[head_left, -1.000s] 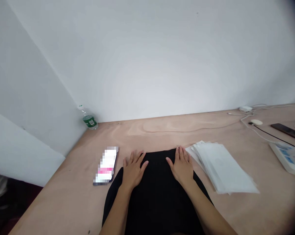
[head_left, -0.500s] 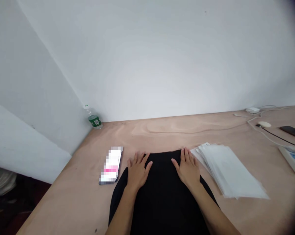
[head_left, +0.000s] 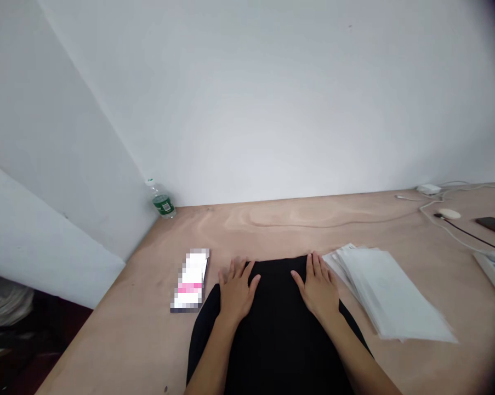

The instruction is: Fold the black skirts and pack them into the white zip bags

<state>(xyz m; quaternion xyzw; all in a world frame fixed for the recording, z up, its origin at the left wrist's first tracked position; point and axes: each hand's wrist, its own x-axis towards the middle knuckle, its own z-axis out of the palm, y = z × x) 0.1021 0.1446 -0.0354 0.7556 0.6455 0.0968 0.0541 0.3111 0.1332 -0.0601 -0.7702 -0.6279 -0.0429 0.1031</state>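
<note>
A black cloth (head_left: pixel 282 329), perhaps a garment, lies spread on the wooden table (head_left: pixel 127 340), its near part running out of view at the bottom. My left hand (head_left: pixel 235 291) rests flat on its far left corner, fingers stretched out and thumb apart. On the far right corner my right hand (head_left: pixel 319 285) lies flat in the same way, fingertips at the cloth's far edge. Neither hand grips anything. Left of the cloth is a phone (head_left: pixel 192 280) with a lit, blurred screen. To the right lies a stack of clear plastic bags (head_left: pixel 399 296), close to my right hand.
A water bottle (head_left: pixel 164 204) with a green label stands in the back left corner by the white wall (head_left: pixel 272 109). At the right are a white charger (head_left: pixel 428 189), cables, a pale oval object (head_left: pixel 448 213), a dark phone-like object (head_left: pixel 494 225) and a partly visible tray-like box (head_left: pixel 491 274).
The whole view has shifted slightly, so everything appears a little further right and lower. Both hands stay flat on the cloth in the same places.
</note>
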